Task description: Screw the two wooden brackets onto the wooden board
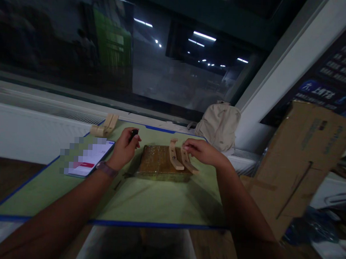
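Observation:
My left hand [125,147] is closed around a small dark object [134,134], held upright near the left edge of a brown wooden block [157,163]. The block lies in the middle of a green mat [147,201]. Two curved pale wooden pieces [180,159] rest on the block's right side. My right hand [202,150] hovers over them, its fingertips pinched on the top of the right-hand piece. A watch band sits on my left wrist.
A phone [89,162] with a lit screen lies on the mat's left side. More pale wooden pieces [106,126] sit at the mat's far left corner. A beige bag [219,124] stands by the window. A cardboard box [300,158] leans at the right.

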`<state>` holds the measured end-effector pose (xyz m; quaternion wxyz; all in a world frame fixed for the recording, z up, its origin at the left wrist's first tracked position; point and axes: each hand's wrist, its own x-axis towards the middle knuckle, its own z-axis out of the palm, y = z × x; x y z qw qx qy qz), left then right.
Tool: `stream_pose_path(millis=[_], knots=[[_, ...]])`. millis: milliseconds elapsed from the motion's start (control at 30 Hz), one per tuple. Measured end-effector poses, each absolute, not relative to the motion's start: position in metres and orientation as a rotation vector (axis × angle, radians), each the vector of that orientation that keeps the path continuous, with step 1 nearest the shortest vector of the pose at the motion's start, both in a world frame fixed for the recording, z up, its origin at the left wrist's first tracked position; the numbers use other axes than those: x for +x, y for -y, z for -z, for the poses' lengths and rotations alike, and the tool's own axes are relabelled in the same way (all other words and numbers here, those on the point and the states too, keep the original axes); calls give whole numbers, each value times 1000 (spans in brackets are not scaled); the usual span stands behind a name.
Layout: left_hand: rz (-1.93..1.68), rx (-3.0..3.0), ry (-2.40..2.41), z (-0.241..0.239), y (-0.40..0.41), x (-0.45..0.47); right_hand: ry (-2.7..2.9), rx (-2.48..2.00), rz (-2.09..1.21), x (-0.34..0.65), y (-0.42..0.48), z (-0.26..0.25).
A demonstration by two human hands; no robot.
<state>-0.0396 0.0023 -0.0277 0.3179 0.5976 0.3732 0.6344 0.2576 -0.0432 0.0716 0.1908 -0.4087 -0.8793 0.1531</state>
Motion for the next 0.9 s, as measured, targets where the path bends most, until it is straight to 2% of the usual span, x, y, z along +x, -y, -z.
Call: stream_pose_path(millis=[267,600,733,900], knots=[[-1815,1296,-706,-13,2,-35,2166,-1098,-356,283,47,-19],[-1621,1191,-364,-101,29,23,2046,-1165,-465,296,43,9],[-1563,1226,-282,-109,21,50,2000,-1149,-510,296,38,21],[-1420,1285,-230,-87,10,65,1982,-1077,-549,286,31,38]])
